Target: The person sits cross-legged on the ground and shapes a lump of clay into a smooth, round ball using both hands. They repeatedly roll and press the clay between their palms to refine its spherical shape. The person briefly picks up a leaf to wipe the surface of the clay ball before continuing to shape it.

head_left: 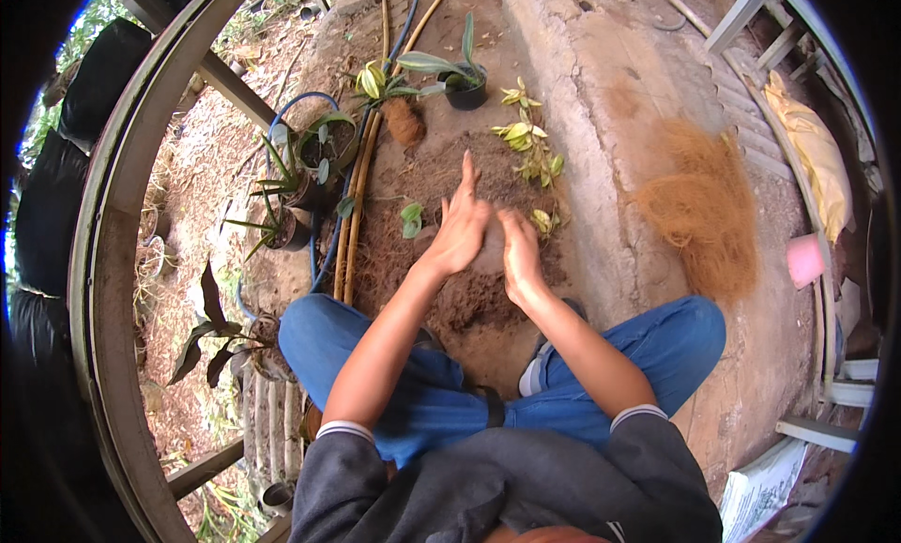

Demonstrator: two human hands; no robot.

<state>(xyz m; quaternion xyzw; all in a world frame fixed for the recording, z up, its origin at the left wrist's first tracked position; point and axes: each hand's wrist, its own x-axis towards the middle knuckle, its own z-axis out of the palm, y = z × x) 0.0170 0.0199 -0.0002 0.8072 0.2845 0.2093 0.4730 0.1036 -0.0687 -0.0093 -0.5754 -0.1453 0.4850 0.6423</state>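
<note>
Both my hands are over a mound of dark, crumbly soil [481,299] on the ground between my legs. My left hand [458,231] has one finger stretched straight out and the others partly hidden. Close beside it, my right hand [519,252] has its fingers extended and slightly curved. A smooth grey-brown patch shows between the palms; I cannot make out what it is. Left of my left hand lies a small green-leaved cutting [412,220]. Beyond my right hand lie several yellow-green leafy cuttings [526,137]. A plant with a brown fibre-wrapped base [404,122] rests farther off.
A black pot [466,91] with long leaves stands at the far side. Hoses [357,200] and potted plants [305,182] line the left. Loose brown coir fibre [704,210] lies on the right, near a pink container [804,260] and a yellowish sack [812,153].
</note>
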